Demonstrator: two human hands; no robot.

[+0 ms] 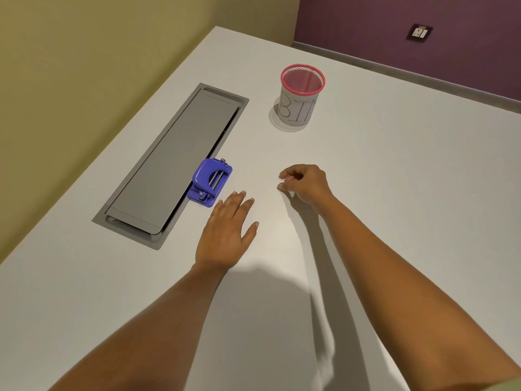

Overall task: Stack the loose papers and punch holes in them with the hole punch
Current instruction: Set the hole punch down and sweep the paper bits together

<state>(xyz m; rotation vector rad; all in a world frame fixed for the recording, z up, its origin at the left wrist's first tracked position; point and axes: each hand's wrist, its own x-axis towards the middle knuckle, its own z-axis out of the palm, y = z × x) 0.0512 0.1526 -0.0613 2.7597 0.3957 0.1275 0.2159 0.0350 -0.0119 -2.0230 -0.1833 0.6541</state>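
Observation:
A blue hole punch [210, 182] stands on the white table [394, 170], at the right edge of a grey hatch. My left hand [225, 235] lies flat and open on the table just to the right of and nearer than the punch, fingertips a short way from its base, not touching it. My right hand [306, 183] hovers further right over the bare tabletop, fingers curled in and thumb near the fingertips; I see nothing in it. No papers are in view.
A pink mesh cup wrapped in paper marked "BIN" [298, 108] stands at the back centre. The long grey cable hatch [174, 165] is set flush into the table at left. The table's left edge meets a yellow wall, and a purple wall with a socket [419, 32] is behind.

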